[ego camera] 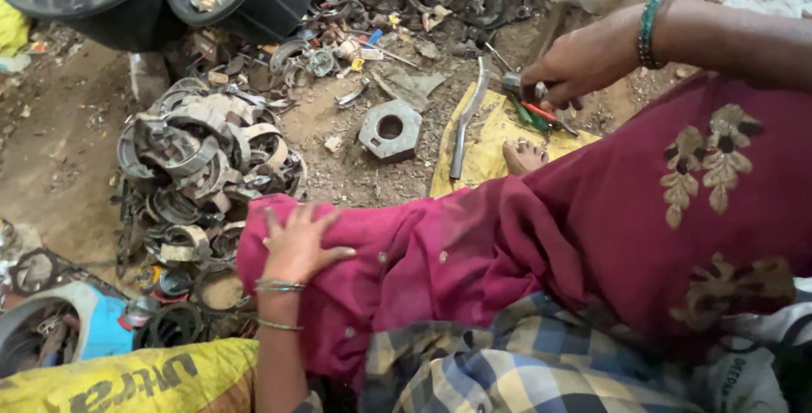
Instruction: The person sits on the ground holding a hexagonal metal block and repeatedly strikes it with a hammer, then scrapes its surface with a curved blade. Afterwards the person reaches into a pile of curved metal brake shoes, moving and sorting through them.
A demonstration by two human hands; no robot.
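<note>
1. Down low, the left hand [296,244] lies flat with fingers spread on the red cloth [507,244] over the knee.
2. Next, bare toes [524,156] poke out on the yellow sack [486,138].
3. Farther off, the right hand [575,66] is squeezed tight around pliers [537,112], just above the toes.
4. If the pliers slip, they could hit the toes.

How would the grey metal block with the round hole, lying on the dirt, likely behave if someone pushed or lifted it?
The metal block looks thick and solid, so it is probably heavy for its size and stiff. It lies flat with angular sides, so it should slide or drag rather than roll. The loose dirt ground would likely resist pushing.
</note>
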